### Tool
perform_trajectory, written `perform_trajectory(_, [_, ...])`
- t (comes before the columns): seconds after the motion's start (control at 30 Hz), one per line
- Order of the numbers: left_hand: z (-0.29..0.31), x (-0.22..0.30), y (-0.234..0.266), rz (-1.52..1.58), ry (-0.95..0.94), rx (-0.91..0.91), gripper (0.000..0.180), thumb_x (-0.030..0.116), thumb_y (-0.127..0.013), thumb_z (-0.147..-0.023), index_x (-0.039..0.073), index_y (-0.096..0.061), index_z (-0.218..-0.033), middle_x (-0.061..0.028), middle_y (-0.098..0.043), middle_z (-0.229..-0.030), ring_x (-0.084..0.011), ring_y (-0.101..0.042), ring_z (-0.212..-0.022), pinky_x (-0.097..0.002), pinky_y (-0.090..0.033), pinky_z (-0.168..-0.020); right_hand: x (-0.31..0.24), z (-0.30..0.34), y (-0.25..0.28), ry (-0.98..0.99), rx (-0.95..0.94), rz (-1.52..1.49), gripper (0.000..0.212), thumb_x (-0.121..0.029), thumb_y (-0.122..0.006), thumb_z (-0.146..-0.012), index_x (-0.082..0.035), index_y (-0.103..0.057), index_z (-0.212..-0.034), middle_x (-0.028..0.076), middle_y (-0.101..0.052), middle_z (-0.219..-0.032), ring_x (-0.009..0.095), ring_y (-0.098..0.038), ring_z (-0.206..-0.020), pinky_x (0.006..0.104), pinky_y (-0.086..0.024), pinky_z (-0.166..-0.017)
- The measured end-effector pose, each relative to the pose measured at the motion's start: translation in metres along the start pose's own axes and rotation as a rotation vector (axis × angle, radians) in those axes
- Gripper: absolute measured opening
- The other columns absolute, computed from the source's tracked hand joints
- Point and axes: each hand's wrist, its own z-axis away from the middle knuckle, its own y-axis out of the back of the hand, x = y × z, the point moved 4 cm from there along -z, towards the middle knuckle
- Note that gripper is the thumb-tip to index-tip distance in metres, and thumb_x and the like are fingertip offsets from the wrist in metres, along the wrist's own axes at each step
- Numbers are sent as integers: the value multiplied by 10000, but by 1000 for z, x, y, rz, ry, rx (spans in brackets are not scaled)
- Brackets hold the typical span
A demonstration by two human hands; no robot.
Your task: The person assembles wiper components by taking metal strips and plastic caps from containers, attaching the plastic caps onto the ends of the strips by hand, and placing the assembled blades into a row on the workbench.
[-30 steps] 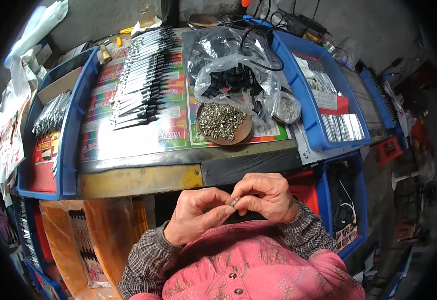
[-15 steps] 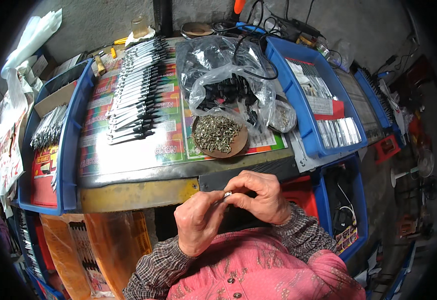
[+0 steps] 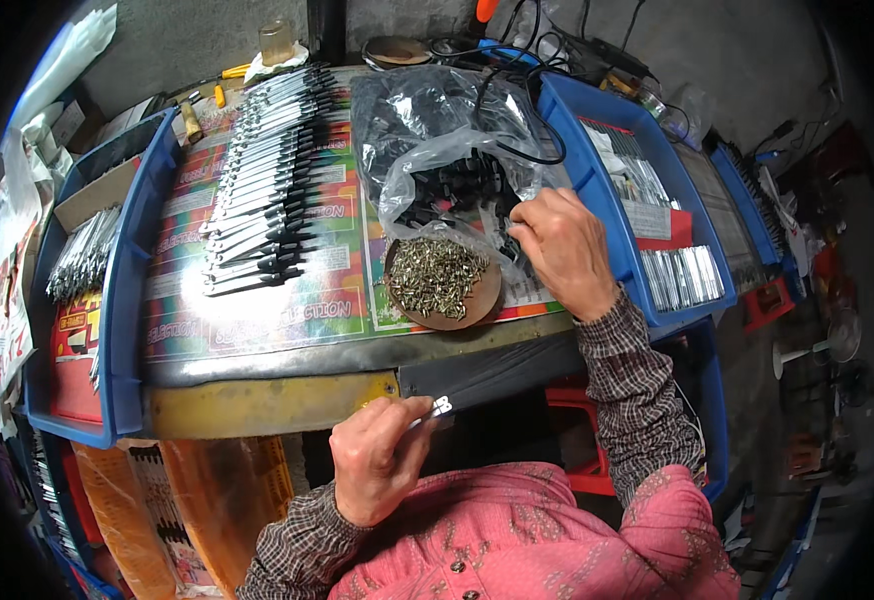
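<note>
My left hand [image 3: 375, 450] is closed at the table's front edge, pinching some slim silver-white pieces [image 3: 441, 406] whose ends stick out past the thumb and forefinger. My right hand [image 3: 565, 245] is over the right side of the table, fingers curled inward at the edge of an open clear plastic bag [image 3: 412, 165]. Black plastic parts [image 3: 462, 180] fill that bag. Whether anything is between the right fingertips is hidden. A round shallow dish [image 3: 472, 303] heaped with small brassy metal parts [image 3: 432, 275] sits in front of the bag.
A long row of silver-and-black pens [image 3: 267, 190] lies left of the bag. Blue bins flank the table, the left bin [image 3: 147, 250] holding pens and the right bin [image 3: 597, 190] silver barrels. A black cable [image 3: 532, 158] loops over the bag. A red stool [image 3: 587, 440] stands below.
My hands were together at the table's front edge. The right hand has moved off, up and right, to the bag of black parts. The left stays low, still holding the silver-white pieces.
</note>
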Motion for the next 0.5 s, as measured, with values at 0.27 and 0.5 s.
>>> perform_trajectory(0.27, [-1,1,-1,8,-6,-10,207,-52,-713,-707,16,-655,-893,-106,-624,-721,-220,-581,-572,-302,-450,-525,7,10,-20,170,-61,161,138,-70,-693,-695,-5,-599,-772,143,-539,-772,323,-554,-820,446,-445,-669])
perform_trajectory(0.5, [-3,0,-1,8,-9,-16,203,-48,-713,-715,20,-657,-897,-104,-613,-711,-218,-574,-567,-303,-444,-522,7,4,-23,-8,-251,80,112,-35,-614,-703,13,-564,-791,173,-538,-776,358,-564,-748,457,-435,-648])
